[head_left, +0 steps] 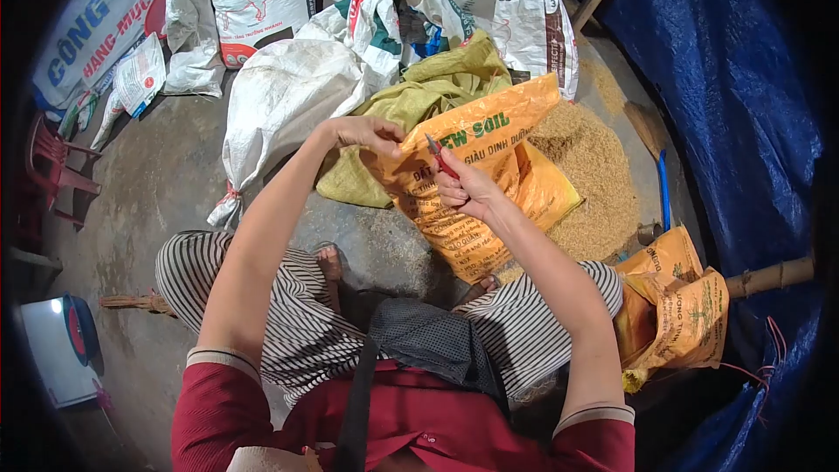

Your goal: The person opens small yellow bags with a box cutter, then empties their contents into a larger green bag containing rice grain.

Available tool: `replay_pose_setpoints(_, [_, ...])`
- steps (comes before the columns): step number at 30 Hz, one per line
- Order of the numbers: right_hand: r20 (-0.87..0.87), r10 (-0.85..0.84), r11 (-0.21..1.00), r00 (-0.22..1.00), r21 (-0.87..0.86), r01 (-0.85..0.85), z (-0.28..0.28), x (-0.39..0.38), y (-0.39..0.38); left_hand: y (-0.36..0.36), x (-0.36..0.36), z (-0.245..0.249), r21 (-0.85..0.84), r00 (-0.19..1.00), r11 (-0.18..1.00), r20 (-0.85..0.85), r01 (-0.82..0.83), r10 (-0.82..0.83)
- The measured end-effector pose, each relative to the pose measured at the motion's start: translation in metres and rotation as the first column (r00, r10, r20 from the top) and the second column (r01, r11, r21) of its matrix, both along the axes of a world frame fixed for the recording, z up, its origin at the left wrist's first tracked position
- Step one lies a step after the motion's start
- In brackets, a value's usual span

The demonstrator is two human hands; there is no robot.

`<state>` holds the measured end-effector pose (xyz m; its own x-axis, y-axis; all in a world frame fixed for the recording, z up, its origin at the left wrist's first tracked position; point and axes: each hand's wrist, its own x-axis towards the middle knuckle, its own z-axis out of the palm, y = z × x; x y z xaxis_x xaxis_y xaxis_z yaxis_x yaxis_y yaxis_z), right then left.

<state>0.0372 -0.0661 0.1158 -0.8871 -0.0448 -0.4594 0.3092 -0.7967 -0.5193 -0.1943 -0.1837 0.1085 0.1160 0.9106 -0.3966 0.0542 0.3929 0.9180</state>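
Mostly hidden red tool (442, 162) in right hand (469, 194), left hand (365, 133) pinching sack (498, 135)

This looks like a farm storage yard or shed. Many woven sacks (262, 0) lie on a concrete floor (149, 192), beside a pile of rice husk (594, 175), under a blue tarpaulin wall (725, 96).
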Motion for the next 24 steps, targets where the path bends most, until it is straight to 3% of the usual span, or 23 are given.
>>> replay_pose_setpoints(1, [0.007,-0.026,1.0,1.0,-0.007,0.026,0.001,0.0,0.002,-0.002,-0.001,0.003,-0.021,0.928,0.996,-0.362,0.085,-0.086])
replay_pose_setpoints(2, [0.008,-0.025,1.0,1.0,-0.009,0.025,0.001,0.0,0.003,-0.004,-0.001,0.005,-0.073,0.723,0.985,-0.671,0.156,-0.164])
replay_pose_setpoints(3, [-0.001,-0.037,0.999,0.999,-0.012,0.037,0.0,0.0,0.004,-0.008,0.004,0.005,-0.151,0.876,0.987,-0.482,-0.056,-0.024])
replay_pose_setpoints(4, [-0.01,-0.048,0.999,0.999,-0.012,0.048,-0.001,-0.001,0.006,-0.011,0.004,0.0,-0.152,0.875,0.987,-0.484,-0.059,-0.022])
replay_pose_setpoints(6, [-0.024,-0.034,0.999,0.999,0.004,0.034,-0.004,-0.002,0.012,-0.015,0.005,-0.016,-0.011,0.923,0.987,-0.356,-0.162,0.147])
replay_pose_setpoints(7, [0.039,-0.083,0.996,0.996,0.029,0.082,0.0,-0.002,0.015,-0.016,0.003,-0.023,-0.012,0.923,0.987,-0.354,-0.162,0.147])
replay_pose_setpoints(9, [0.099,-0.125,0.99,0.987,0.075,0.118,0.008,-0.001,0.022,-0.019,-0.002,-0.036,0.072,0.936,0.939,-0.093,-0.335,0.341])
replay_pose_setpoints(10, [0.097,-0.124,0.99,0.987,0.076,0.117,0.011,0.0,0.026,-0.019,0.001,-0.032,0.074,0.935,0.939,-0.095,-0.336,0.342])
replay_pose_setpoints(13, [0.027,0.121,0.992,0.992,0.04,-0.122,0.016,0.001,0.029,-0.018,0.017,-0.016,0.119,0.904,0.897,0.008,-0.425,0.427])
replay_pose_setpoints(16, [0.018,0.167,0.984,0.986,0.053,-0.168,0.015,-0.001,0.02,-0.012,0.027,-0.007,0.091,0.874,0.872,0.126,-0.481,0.469])
replay_pose_setpoints(24, [-0.022,0.028,0.998,0.999,-0.063,-0.03,0.004,0.001,0.028,0.001,0.032,-0.004,0.009,0.835,0.86,0.247,-0.51,0.492])
